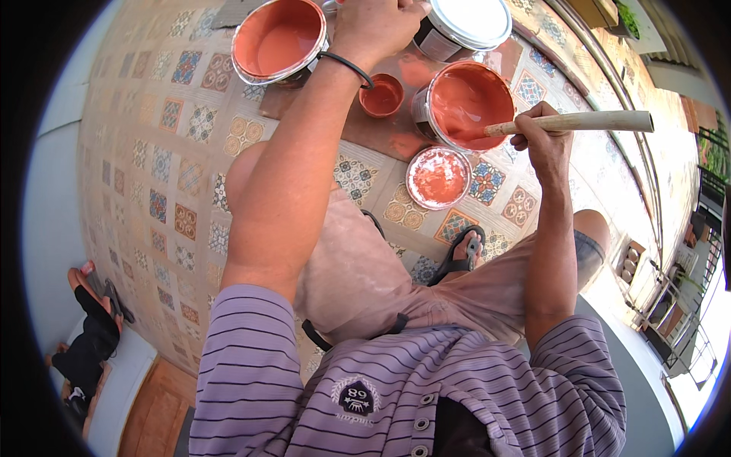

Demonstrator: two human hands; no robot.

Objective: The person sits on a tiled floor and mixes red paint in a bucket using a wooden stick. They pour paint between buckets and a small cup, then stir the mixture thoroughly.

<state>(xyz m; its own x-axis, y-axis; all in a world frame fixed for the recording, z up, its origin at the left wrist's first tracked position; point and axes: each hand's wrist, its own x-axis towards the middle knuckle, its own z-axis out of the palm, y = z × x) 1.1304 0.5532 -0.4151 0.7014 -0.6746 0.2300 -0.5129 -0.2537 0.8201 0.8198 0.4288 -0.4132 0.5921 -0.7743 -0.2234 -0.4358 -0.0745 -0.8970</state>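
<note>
While the right forearm rises from the lower edge in the head view, nearly straight up with the elbow bent beside the right thigh, the right hand [544, 141] sits just beyond the right rim of a paint bucket [421, 116]. A pale stick [590, 122] runs through that hand almost level across the view, its free end pointing right and its other end, coated orange-red, reaching over the rim into the paint [461, 95]. The right fingers are curled closed around the stick, not far from its coated part. The left forearm slants up and to the right, a black band [346, 67] around its wrist, and the left hand [373, 24] lies at the upper edge, back of the hand showing. On its left stands another paint bucket [245, 70]; on its right, just beside the fingertips, is a can with a white lid [438, 44]. Those fingers look bent, but the view cuts them off, so I cannot tell whether they grip anything. Between the forearms, a small cup of paint [381, 113] rests on a brown board [358, 137], and a paint-smeared round lid [438, 177] lies just below the bucket.
</note>
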